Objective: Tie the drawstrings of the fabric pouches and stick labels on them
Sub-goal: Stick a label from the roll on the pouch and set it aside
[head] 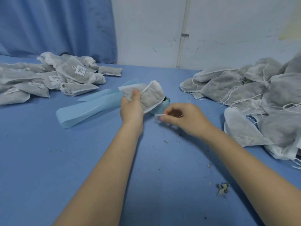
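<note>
Left hand grips grey filled fabric pouch; right hand pinches small white label. Labelled pile far left; bigger unlabelled pile right: mid-task, I judge.

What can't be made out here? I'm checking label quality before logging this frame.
Head view only:
- Label pinched by the right hand: blurred, print unreadable.
- Label roll: mostly hidden behind the pouch in the left hand.
- Right pile: cut off by the frame edge.
</note>
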Demonstrator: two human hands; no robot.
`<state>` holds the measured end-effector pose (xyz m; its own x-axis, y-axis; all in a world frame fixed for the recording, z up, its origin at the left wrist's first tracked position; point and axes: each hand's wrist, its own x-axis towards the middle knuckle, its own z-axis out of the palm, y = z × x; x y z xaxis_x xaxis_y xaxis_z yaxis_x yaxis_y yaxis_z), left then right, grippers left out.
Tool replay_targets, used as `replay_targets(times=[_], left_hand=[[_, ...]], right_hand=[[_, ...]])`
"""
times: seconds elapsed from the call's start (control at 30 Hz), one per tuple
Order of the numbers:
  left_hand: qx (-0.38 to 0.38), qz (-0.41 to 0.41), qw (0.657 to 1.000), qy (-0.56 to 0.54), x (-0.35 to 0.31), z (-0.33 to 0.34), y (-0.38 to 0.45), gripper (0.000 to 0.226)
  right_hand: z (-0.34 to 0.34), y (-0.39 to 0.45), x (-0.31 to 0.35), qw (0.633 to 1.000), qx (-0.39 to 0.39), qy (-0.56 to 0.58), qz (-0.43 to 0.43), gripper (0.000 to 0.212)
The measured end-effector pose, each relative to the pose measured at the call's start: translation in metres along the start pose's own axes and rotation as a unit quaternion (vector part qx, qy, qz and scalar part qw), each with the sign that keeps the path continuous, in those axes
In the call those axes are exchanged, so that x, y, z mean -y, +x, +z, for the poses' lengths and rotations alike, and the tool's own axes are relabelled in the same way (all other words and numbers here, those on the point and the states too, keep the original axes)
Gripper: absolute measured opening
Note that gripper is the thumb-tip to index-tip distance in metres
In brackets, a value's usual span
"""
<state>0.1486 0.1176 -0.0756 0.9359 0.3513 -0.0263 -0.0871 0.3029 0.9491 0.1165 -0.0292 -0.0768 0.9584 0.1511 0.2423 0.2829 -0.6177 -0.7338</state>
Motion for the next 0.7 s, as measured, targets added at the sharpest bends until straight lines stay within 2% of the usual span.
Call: replay_targets(times=[0.1,0.27,0.43,0.6,0.7], left_hand=[[0.009,0.082,0.995,0.062,-0.002,-0.001,-0.008,0.013],[0.084,0.217,0.963,0.138,-0.009,-0.003,-0.030,0.013],[0.164,0.197,0.956,0.146,-0.008,0.003,-0.045,0.007],[0.189,0.159,0.964,0.102,-0.007,0.009,-0.053,0.006],[0.207,0.133,0.966,0.076,-0.006,0.010,-0.055,0.007]], right_hand=[[-0.015,-0.010,0.015,0.998,0.004,-0.033,-0.046,0.015],[-0.029,-0.019,0.037,0.993,-0.060,-0.019,-0.101,0.014],[-0.033,-0.023,0.039,0.988,-0.120,-0.012,-0.099,0.014],[-0.032,-0.020,0.032,0.984,-0.161,-0.012,-0.080,0.013],[-0.031,-0.022,0.029,0.983,-0.163,0.027,-0.074,0.015]])
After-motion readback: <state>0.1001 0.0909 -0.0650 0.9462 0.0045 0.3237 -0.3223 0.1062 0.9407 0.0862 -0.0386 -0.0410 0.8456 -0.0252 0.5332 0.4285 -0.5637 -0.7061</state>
